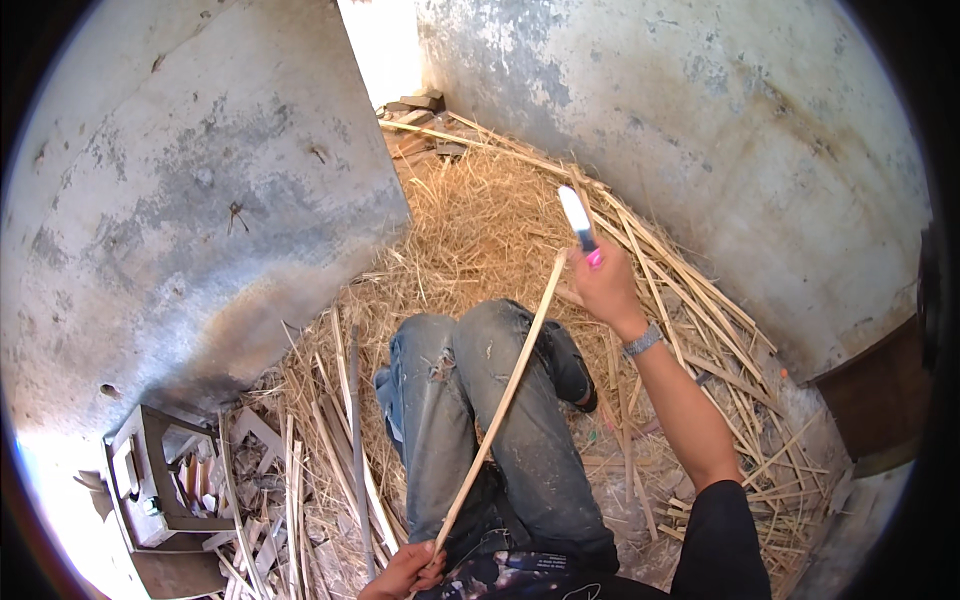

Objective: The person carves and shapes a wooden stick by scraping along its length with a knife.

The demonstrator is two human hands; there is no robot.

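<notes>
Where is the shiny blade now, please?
In the head view, the shiny blade is right of centre, sticking up from the right hand, near the upper end of the pale strip.

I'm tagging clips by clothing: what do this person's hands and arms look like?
The left hand and right hand are ungloved. The right arm has a short black sleeve and a silver-grey wristband. No left sleeve shows.

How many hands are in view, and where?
2: the left hand at the lower edge, holding a long pale strip; the right hand right of centre, gripping a knife.
</notes>
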